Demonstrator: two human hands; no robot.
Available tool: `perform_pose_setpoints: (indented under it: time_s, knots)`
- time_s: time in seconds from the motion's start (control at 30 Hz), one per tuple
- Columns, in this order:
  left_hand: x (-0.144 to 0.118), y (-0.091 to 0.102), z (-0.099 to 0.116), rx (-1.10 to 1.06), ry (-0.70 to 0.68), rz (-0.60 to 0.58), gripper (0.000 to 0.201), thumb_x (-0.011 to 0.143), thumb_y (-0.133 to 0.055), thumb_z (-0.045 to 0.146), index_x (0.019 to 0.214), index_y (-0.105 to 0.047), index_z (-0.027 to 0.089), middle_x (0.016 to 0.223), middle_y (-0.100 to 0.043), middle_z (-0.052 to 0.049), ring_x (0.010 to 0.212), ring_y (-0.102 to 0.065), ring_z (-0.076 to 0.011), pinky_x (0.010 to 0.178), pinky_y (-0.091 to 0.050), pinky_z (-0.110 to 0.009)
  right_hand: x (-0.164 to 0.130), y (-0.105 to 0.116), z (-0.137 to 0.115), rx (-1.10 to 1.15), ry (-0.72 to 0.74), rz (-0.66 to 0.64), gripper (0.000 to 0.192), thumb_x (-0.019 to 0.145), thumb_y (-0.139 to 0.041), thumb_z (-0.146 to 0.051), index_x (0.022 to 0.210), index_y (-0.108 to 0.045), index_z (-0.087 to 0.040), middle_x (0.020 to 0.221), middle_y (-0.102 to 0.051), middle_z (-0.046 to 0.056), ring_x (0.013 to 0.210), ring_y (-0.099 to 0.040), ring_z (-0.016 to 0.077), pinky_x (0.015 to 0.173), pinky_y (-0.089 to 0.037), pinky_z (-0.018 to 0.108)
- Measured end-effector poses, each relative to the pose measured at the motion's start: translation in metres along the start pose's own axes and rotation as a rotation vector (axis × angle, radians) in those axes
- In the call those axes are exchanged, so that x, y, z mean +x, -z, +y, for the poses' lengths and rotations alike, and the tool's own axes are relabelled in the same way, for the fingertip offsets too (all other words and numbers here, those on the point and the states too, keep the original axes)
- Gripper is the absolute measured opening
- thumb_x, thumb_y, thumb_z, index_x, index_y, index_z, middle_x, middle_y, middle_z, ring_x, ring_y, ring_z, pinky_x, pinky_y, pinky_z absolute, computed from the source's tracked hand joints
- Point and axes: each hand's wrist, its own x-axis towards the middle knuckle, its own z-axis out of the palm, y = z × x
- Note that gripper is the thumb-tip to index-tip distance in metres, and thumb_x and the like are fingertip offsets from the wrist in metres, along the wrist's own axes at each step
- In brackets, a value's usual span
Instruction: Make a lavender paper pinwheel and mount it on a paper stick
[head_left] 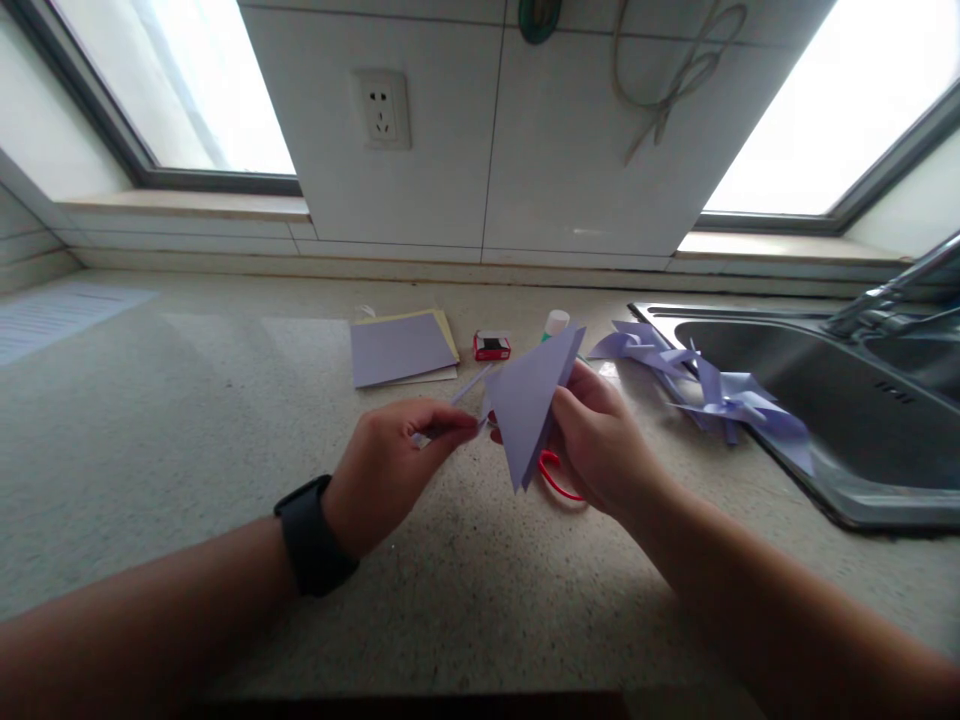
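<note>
Two hands meet over the counter (187, 420): the right hand (600, 440) grips the paper (529, 400), point down, while the left hand (390, 465) pinches a strip (469, 387) beside it.

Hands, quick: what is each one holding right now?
Left hand: pinched shut on a thin lilac paper strip.
Right hand: shut on a folded lilac paper sheet; red-handled scissors show beneath it, grip unclear.

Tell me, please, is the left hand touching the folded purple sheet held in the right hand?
Apart: the head view shows a gap between the left hand, pinching a thin strip, and the folded sheet.
</note>
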Motion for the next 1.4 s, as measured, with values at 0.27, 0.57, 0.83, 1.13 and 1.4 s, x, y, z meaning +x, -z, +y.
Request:
perform_pose_setpoints:
  time_s: [0.27,0.57,0.83,1.13,1.4]
  knots:
    - [0.002,-0.001,0.001,-0.305,0.224,0.004,0.017,0.074,-0.089,0.034,0.085,-0.082,0.024,0.086,-0.082,-0.004,0.079,-0.074,-0.0221,0.078,-0.057,-0.034,-0.001,0.011,0.005,0.007,0.048,-0.089,0.036,0.088,-0.068,-0.053,0.102,-0.057,-0.022,0.088,-0.066,0.003,0.074,-0.066,0.0187,0.067,-0.059,0.035]
    - [0.007,-0.004,-0.005,-0.689,0.428,-0.034,0.025,0.072,-0.09,0.038,0.079,-0.078,0.017,0.077,-0.074,-0.001,0.067,-0.063,-0.0112,0.064,-0.05,-0.022,-0.007,0.02,-0.006,-0.379,0.394,-0.241,0.045,0.076,-0.086,-0.045,0.107,-0.059,-0.025,0.102,-0.064,0.003,0.089,-0.066,0.0196,0.077,-0.06,0.034]
    - [0.003,-0.012,-0.003,-0.997,0.445,-0.145,0.026,0.082,-0.083,0.039,0.086,-0.078,0.014,0.087,-0.076,-0.005,0.08,-0.068,-0.0144,0.08,-0.055,-0.026,-0.007,0.014,0.003,-0.824,0.653,-0.224,0.021,0.083,-0.082,-0.027,0.097,-0.068,-0.018,0.1,-0.07,0.005,0.087,-0.066,0.0179,0.074,-0.055,0.032]
    - [0.002,-0.013,-0.004,-1.065,0.416,-0.185,0.026,0.089,-0.076,0.038,0.095,-0.079,0.013,0.098,-0.077,-0.008,0.089,-0.068,-0.0165,0.086,-0.057,-0.028,-0.007,0.013,0.005,-0.769,0.615,-0.205,0.022,0.081,-0.084,-0.03,0.094,-0.074,-0.015,0.093,-0.075,0.007,0.081,-0.07,0.0182,0.07,-0.056,0.031]
    - [0.002,-0.01,-0.001,-1.079,0.426,-0.188,0.02,0.089,-0.073,0.03,0.099,-0.078,0.014,0.108,-0.075,-0.01,0.102,-0.067,-0.021,0.096,-0.055,-0.035,-0.007,0.016,0.005,-0.778,0.616,-0.216,0.016,0.083,-0.08,-0.022,0.097,-0.075,-0.016,0.097,-0.076,0.007,0.084,-0.072,0.0186,0.074,-0.058,0.033]
